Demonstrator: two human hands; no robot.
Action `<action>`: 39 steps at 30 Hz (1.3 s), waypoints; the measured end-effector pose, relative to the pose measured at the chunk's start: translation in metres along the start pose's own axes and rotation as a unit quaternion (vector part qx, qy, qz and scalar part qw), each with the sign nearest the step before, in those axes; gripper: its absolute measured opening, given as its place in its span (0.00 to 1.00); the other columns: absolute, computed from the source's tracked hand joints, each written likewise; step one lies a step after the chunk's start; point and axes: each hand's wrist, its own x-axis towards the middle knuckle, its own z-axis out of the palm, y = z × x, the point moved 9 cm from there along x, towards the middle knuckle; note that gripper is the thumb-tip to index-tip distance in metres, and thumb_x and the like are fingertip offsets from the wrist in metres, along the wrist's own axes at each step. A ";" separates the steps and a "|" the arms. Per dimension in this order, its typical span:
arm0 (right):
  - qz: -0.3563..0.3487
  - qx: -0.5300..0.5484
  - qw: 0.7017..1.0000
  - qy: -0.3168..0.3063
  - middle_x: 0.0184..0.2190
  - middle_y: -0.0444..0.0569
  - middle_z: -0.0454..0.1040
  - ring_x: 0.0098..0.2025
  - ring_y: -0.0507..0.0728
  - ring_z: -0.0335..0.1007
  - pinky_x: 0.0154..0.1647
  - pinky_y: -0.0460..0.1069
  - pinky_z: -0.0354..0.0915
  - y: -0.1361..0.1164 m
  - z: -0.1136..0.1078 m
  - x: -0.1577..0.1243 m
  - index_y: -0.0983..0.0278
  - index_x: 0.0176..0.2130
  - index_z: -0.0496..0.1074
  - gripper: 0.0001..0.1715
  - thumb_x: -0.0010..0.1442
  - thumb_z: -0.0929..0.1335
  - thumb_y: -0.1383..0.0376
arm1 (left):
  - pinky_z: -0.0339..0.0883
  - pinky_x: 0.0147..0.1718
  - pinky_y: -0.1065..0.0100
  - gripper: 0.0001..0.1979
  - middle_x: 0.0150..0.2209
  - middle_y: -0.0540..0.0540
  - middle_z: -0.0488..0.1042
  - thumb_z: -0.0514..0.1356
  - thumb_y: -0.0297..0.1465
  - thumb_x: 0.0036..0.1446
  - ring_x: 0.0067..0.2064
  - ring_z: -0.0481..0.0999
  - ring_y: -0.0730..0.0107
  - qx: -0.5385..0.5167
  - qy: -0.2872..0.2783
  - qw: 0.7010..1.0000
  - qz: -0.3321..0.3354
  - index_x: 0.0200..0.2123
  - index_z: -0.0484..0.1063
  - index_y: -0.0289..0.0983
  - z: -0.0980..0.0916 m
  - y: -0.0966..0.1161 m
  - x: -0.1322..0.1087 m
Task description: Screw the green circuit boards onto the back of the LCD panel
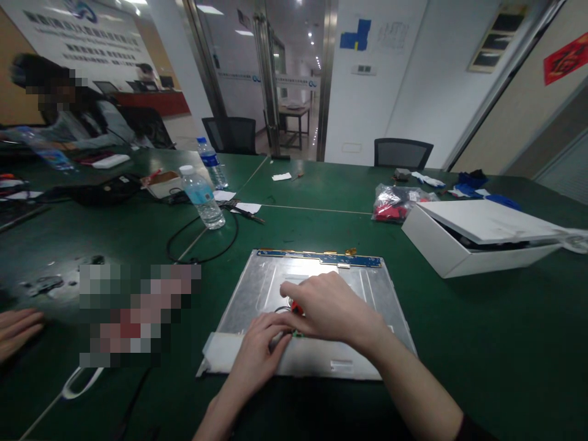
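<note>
A flat silver metal panel (243, 306) lies on the green table, with a blue circuit strip (316, 258) along its far edge and a pale strip across its near edge. Over the middle of the panel, my right hand (328, 306) is closed on a red object (297, 308) that its fingers partly cover. My left hand (261, 346) rests at the panel's near part, touching the right hand, its fingers bent near dark wires and a small green piece (298, 334). Whatever lies between the left fingers is hidden.
Two water bottles (203, 199) (212, 164) and a black cable (236, 236) stand or lie beyond the panel's left side. A white box (459, 257) sits to the right, near a plastic bag (390, 205). Another person's hand (18, 331) is at far left.
</note>
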 end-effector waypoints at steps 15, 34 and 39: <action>-0.017 0.000 1.000 0.017 0.30 0.47 0.77 0.29 0.54 0.70 0.23 0.49 0.43 0.000 0.000 0.001 0.63 0.40 0.67 0.14 0.63 0.63 0.55 | 0.68 0.42 0.58 0.08 0.39 0.44 0.76 0.55 0.33 0.57 0.43 0.74 0.56 0.001 -0.005 1.000 -0.010 0.33 0.74 0.40 -0.001 0.003 0.001; -0.033 -0.015 0.999 0.033 0.30 0.46 0.76 0.28 0.54 0.70 0.22 0.49 0.41 -0.002 -0.002 0.002 0.63 0.39 0.66 0.11 0.62 0.63 0.57 | 0.67 0.40 0.59 0.10 0.38 0.44 0.76 0.53 0.35 0.61 0.42 0.74 0.58 0.002 -0.011 1.000 0.014 0.35 0.74 0.40 0.007 -0.002 -0.001; -0.034 -0.018 0.999 0.030 0.29 0.46 0.76 0.27 0.54 0.69 0.22 0.49 0.41 -0.005 0.000 0.002 0.63 0.39 0.66 0.12 0.62 0.63 0.57 | 0.67 0.41 0.59 0.11 0.39 0.44 0.76 0.53 0.34 0.61 0.43 0.73 0.57 0.002 -0.008 1.000 0.018 0.34 0.74 0.40 0.007 -0.003 -0.001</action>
